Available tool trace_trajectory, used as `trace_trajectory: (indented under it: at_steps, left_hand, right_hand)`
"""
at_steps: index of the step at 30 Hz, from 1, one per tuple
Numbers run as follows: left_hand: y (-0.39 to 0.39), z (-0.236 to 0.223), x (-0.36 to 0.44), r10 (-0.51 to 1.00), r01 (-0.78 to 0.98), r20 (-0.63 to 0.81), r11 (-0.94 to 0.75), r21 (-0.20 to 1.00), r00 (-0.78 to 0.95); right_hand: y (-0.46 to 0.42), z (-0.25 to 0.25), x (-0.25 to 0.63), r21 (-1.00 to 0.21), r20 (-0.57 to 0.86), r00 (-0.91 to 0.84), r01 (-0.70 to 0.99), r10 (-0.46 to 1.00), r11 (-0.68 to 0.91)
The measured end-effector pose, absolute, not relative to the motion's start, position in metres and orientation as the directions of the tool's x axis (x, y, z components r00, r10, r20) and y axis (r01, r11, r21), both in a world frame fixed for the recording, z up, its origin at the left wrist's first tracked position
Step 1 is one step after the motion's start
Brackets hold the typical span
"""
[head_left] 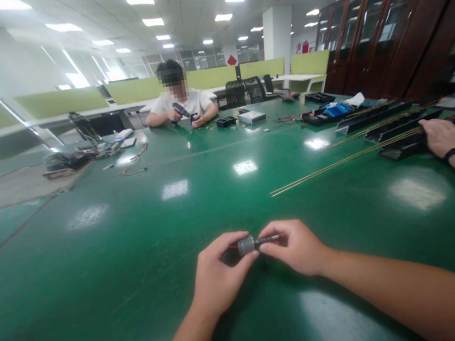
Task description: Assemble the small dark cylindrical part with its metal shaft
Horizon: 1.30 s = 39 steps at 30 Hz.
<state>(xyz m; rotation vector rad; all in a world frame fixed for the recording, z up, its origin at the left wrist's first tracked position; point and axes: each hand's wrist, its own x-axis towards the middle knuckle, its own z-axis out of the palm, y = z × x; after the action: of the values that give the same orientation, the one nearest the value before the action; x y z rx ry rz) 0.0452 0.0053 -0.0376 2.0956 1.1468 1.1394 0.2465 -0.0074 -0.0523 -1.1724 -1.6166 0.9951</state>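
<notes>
Just above the green tabletop, my left hand (221, 273) pinches a small cylindrical motor (246, 245) between thumb and fingers. Its body is grey, and a bit of red, perhaps wire, shows at its left end inside my palm. From the right end a thin dark shaft (269, 239) sticks out roughly level. Around that shaft the thumb and index finger of my right hand (299, 246) are closed, with the tip partly hidden behind the fingers. Both hands nearly meet at the joint of body and shaft.
Across the green table (146, 207) a person (179, 100) holds a power drill (181, 110). At right, another person's hand (444, 135) touches long brass-coloured rods (327, 168) on black channels (402, 147). A tool tray (331, 111) and electronic parts (108, 147) lie farther back.
</notes>
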Motion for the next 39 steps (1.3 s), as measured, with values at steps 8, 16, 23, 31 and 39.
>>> trace_trajectory:
  at_steps: [8,16,23,31,39]
  left_hand:
    - [0.0067,-0.0387,0.0429,0.86,0.462,0.428,-0.51,0.725,0.277]
    - [0.0062,-0.0379,0.0421,0.865,0.455,0.417,-0.501,0.736,0.277]
    - [0.0084,-0.0387,0.0397,0.864,0.456,0.423,-0.504,0.734,0.273]
    - [0.0081,-0.0384,0.0389,0.866,0.45,0.419,-0.499,0.74,0.272]
    - [0.0098,-0.0393,0.0368,0.884,0.441,0.387,-0.467,0.766,0.263]
  right_hand:
    - [-0.0076,-0.0532,0.2466,-0.942,0.179,-0.178,0.254,0.968,0.221]
    - [-0.0071,-0.056,0.2462,-0.956,0.17,-0.167,0.211,0.971,0.203]
    - [-0.0085,-0.0549,0.2466,-0.959,0.155,-0.174,0.21,0.972,0.191]
    - [-0.0091,-0.0532,0.2466,-0.951,0.167,-0.163,0.232,0.972,0.203]
    - [-0.0094,-0.0531,0.2469,-0.948,0.171,-0.16,0.242,0.972,0.206]
